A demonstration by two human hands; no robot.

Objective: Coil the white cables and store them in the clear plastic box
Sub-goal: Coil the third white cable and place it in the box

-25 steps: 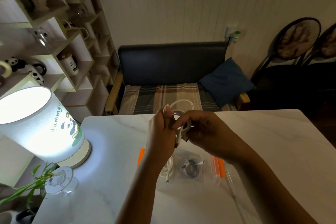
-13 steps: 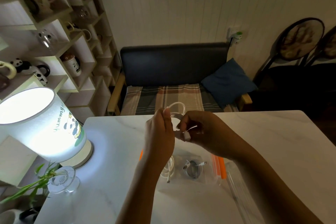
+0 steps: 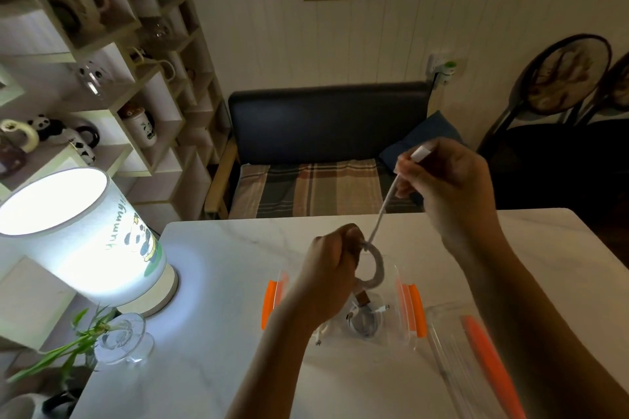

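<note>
Compared with half a second earlier, the hands are now spread apart, and the cable end is drawn up and to the right. At the far left, one lit lamp [image 3: 80, 238] is seen on the white table [image 3: 211, 333]. The left hand [image 3: 332, 277] is closed around one small coil of white cable [image 3: 374, 267], held just above the clear plastic box [image 3: 401, 313]. Two orange clips are counted on the box. Two more cables [image 3: 362, 320] are seen lying inside it. The right hand [image 3: 449, 187] is raised, with the cable's plug [image 3: 420, 153] pinched in its fingers. One loose lid [image 3: 476, 360] is seen at the far right.
</note>
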